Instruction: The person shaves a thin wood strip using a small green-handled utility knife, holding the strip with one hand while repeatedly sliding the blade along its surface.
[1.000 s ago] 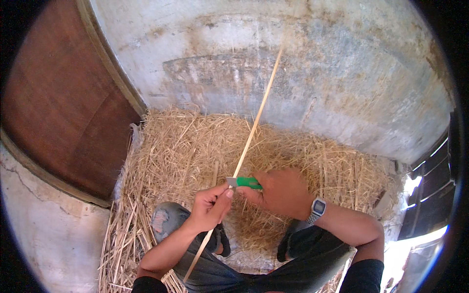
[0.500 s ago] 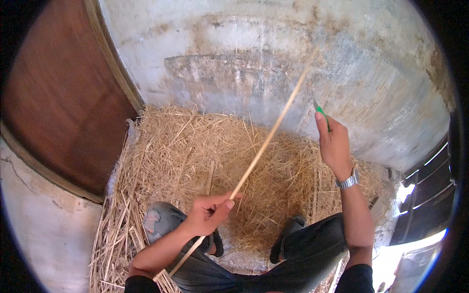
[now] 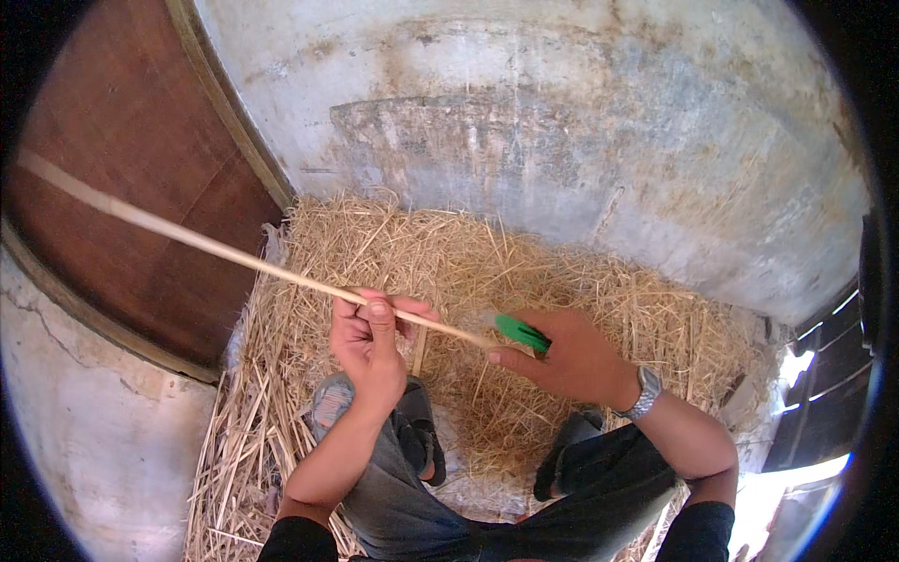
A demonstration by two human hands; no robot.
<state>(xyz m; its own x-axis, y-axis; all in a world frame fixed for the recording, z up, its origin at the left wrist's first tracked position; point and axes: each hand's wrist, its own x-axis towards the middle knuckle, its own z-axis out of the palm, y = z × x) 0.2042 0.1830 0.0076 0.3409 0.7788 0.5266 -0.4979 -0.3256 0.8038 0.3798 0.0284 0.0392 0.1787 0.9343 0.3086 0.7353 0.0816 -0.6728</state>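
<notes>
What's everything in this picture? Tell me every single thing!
Thin stick: 1, tan, left to centre
Knife: 1, green-handled, centre
Straw-like strips: many, tan, ground
Walls: 2 sections, grey-white, ahead and lower left
Panel: 1, brown, left
Slats: several, dark, far right
Watch: 1, silver, right wrist
Jeans: 1 pair, dark grey, bottom
Sleeves: 2, black, bottom
Feet: 2, dark-covered, lower centre
Left hand: 1, bare, holding the stick
Right hand: 1, bare, holding the knife

No readable text (or numbers).
</notes>
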